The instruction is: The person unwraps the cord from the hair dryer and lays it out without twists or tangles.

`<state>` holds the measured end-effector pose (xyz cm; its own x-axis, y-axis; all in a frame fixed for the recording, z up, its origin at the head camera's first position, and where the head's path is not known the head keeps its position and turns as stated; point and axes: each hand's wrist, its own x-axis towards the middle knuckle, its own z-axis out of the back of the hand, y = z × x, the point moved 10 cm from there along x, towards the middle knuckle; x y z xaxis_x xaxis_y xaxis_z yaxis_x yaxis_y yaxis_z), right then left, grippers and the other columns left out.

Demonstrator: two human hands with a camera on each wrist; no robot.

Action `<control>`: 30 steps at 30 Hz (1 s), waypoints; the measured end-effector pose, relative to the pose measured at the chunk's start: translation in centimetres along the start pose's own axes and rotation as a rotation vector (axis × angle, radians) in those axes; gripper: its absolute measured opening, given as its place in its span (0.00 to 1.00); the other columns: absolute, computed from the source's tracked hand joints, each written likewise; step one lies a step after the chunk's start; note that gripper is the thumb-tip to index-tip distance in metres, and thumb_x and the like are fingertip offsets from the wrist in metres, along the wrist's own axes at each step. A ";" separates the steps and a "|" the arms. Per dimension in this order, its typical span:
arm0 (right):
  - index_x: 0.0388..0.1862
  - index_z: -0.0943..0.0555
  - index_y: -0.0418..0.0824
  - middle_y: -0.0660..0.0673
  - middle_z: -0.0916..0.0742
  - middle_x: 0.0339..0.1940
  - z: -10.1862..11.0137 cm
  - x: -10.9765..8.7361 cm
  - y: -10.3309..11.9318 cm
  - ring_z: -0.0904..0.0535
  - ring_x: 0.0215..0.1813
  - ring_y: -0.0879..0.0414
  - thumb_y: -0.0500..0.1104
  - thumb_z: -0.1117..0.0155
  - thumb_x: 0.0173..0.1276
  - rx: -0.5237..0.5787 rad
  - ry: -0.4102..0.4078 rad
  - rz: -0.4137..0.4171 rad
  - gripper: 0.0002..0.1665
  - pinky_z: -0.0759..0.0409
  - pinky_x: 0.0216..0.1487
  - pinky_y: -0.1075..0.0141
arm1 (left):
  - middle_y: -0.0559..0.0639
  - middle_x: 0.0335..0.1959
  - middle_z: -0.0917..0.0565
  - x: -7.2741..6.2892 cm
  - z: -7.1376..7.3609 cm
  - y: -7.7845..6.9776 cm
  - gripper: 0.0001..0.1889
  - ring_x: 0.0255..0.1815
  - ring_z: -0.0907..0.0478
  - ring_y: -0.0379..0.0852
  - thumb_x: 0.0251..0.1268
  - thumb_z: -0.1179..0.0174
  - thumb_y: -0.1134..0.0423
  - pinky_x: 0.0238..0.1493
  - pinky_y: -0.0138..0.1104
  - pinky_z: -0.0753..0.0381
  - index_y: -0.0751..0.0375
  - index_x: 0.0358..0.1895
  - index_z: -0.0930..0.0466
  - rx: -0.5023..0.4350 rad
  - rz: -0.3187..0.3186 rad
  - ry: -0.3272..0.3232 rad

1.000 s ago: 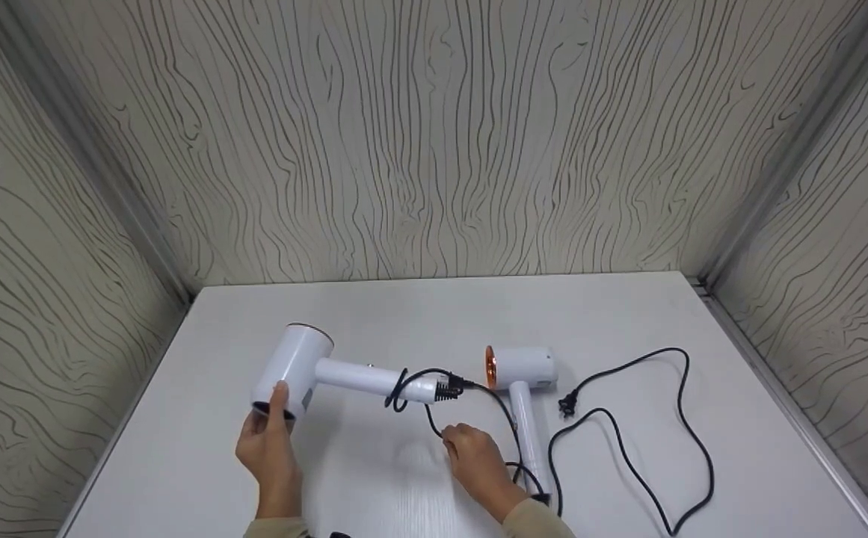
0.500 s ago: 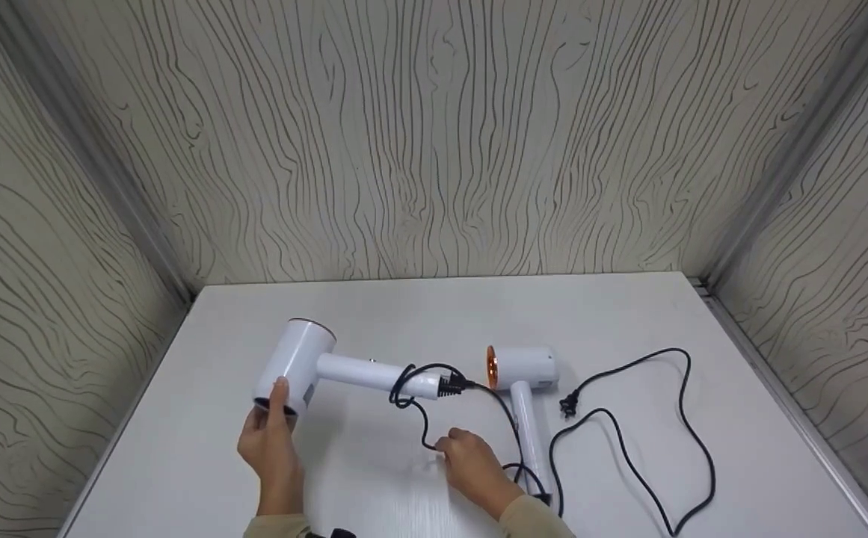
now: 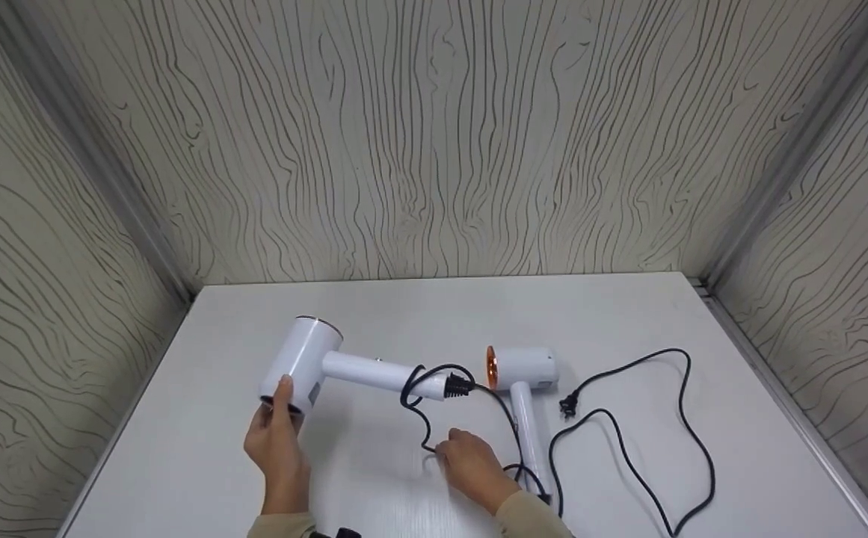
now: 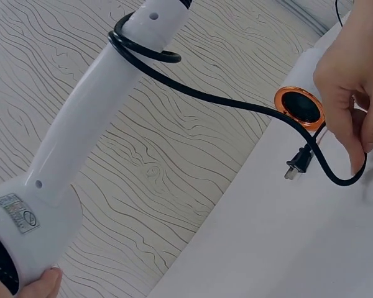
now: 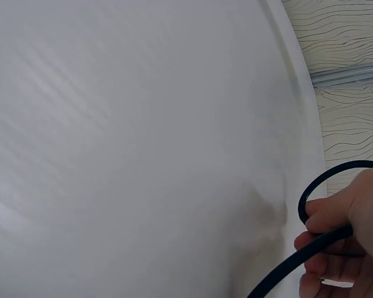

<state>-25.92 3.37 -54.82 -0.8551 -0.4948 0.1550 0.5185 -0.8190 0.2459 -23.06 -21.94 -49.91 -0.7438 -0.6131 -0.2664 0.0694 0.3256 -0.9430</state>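
Observation:
In the head view my left hand [image 3: 278,456] grips a white hair dryer [image 3: 303,366] by the lower end of its barrel, thumb along the side. The dryer is raised over the table, its handle pointing right. Around the handle's end loops a black cord [image 4: 224,100], seen closely in the left wrist view. My right hand [image 3: 475,467] pinches this cord low over the tabletop. Between the loop and my fingers the cord hangs slack. Right of that hand lies a second, white hair dryer [image 3: 523,368] with an orange nozzle rim [image 4: 286,93].
A two-pin plug [image 3: 569,404] lies beside the second dryer. Its black cord [image 3: 711,463] sprawls over the right side of the white table [image 3: 374,299]. Wood-grain panels [image 3: 434,149] wall in the back and both sides.
The dryer in my left hand has shifted slightly right and up. The cord looped on its handle looks looser, with more slack toward my right hand, which has moved a little down.

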 end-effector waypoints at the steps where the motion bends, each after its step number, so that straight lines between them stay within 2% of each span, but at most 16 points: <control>1: 0.34 0.13 0.39 0.47 0.19 0.25 -0.1 -0.1 0.0 0.26 0.25 0.57 0.35 0.38 0.61 -0.012 0.012 0.002 0.07 0.28 0.25 0.68 | 0.63 0.72 0.37 0.0 0.0 0.1 0.43 0.72 0.35 0.56 0.64 0.43 0.40 0.74 0.45 0.34 0.69 0.71 0.41 -0.003 0.007 0.003; 9: 0.36 0.15 0.35 0.42 0.18 0.30 -0.8 -0.4 -0.1 0.21 0.30 0.51 0.35 0.40 0.63 -0.103 0.064 -0.025 0.07 0.21 0.30 0.62 | 0.61 0.73 0.39 0.0 -0.3 0.0 0.44 0.72 0.36 0.54 0.64 0.46 0.38 0.74 0.42 0.35 0.68 0.73 0.44 -0.008 0.042 0.038; 15: 0.41 0.16 0.34 0.41 0.18 0.33 -0.7 -0.4 -0.2 0.21 0.33 0.49 0.36 0.41 0.65 -0.110 0.048 -0.043 0.10 0.20 0.31 0.61 | 0.61 0.74 0.40 0.1 -0.2 -0.3 0.46 0.73 0.37 0.54 0.64 0.48 0.36 0.75 0.42 0.36 0.66 0.74 0.47 -0.001 0.054 0.051; 18: 0.45 0.17 0.34 0.40 0.18 0.35 -0.6 -0.5 -0.1 0.21 0.34 0.49 0.35 0.41 0.65 -0.068 0.036 -0.038 0.12 0.19 0.33 0.61 | 0.61 0.75 0.42 0.1 -0.1 -0.3 0.46 0.73 0.38 0.54 0.64 0.48 0.36 0.75 0.41 0.36 0.66 0.75 0.48 -0.013 0.060 0.051; 22: 0.49 0.17 0.35 0.42 0.18 0.35 0.2 -0.6 0.1 0.22 0.33 0.53 0.35 0.40 0.65 0.032 -0.035 -0.019 0.14 0.20 0.32 0.65 | 0.62 0.75 0.42 0.2 0.1 -0.2 0.46 0.74 0.38 0.54 0.65 0.50 0.35 0.75 0.41 0.36 0.67 0.75 0.49 -0.017 0.061 0.049; 25: 0.48 0.16 0.35 0.45 0.19 0.32 0.8 -0.7 0.2 0.25 0.31 0.57 0.36 0.38 0.64 0.094 -0.083 -0.014 0.14 0.22 0.30 0.67 | 0.61 0.75 0.42 0.2 0.2 -0.1 0.46 0.73 0.38 0.54 0.65 0.49 0.35 0.74 0.41 0.35 0.67 0.74 0.48 -0.021 0.058 0.040; 30: 0.46 0.15 0.38 0.46 0.18 0.32 0.7 -0.8 -0.3 0.23 0.31 0.58 0.37 0.35 0.61 0.162 -0.077 -0.055 0.13 0.22 0.31 0.67 | 0.61 0.74 0.41 0.2 0.4 0.0 0.45 0.73 0.38 0.54 0.64 0.47 0.36 0.74 0.42 0.35 0.67 0.74 0.46 -0.019 0.054 0.027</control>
<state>-25.41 4.15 -54.38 -0.8826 -0.4214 0.2082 0.4700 -0.7837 0.4060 -23.00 -22.33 -50.06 -0.7568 -0.5750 -0.3108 0.0972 0.3713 -0.9234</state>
